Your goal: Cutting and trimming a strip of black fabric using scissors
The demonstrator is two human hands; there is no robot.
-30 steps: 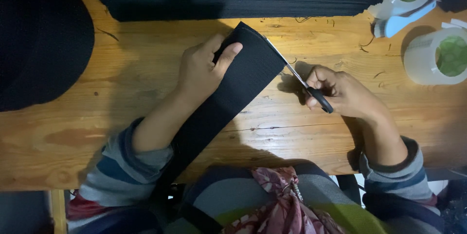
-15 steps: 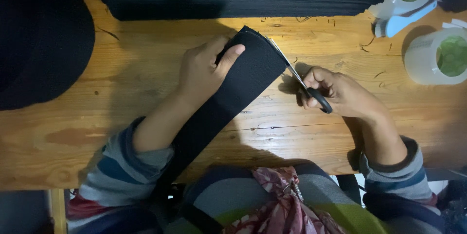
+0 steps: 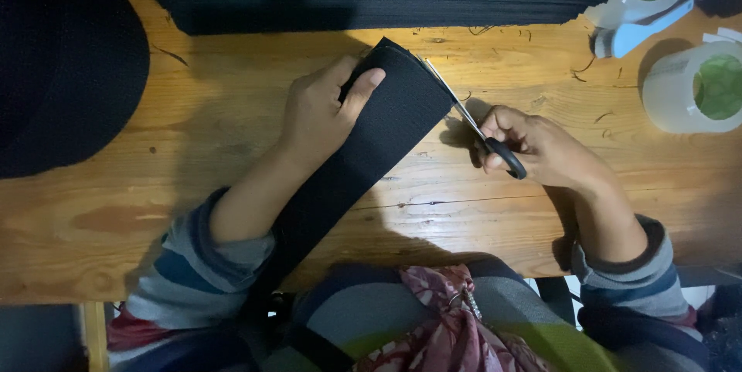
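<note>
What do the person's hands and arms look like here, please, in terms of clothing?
Both hands, left hand and right hand, are bare: no gloves, and no rings or watch that I can make out. Each forearm ends in a pushed-up sleeve with broad grey and blue stripes and a ribbed darker cuff.

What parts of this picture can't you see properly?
- Head view: the black strap runs off the table's near edge, so its lower end is hidden by the lap.
- The left hand covers part of the strap.
- The right hand hides most of the scissors' handles.
- The tape roll is cut off by the right edge.
- The dark fabric at the left is too shadowed to tell.
</note>
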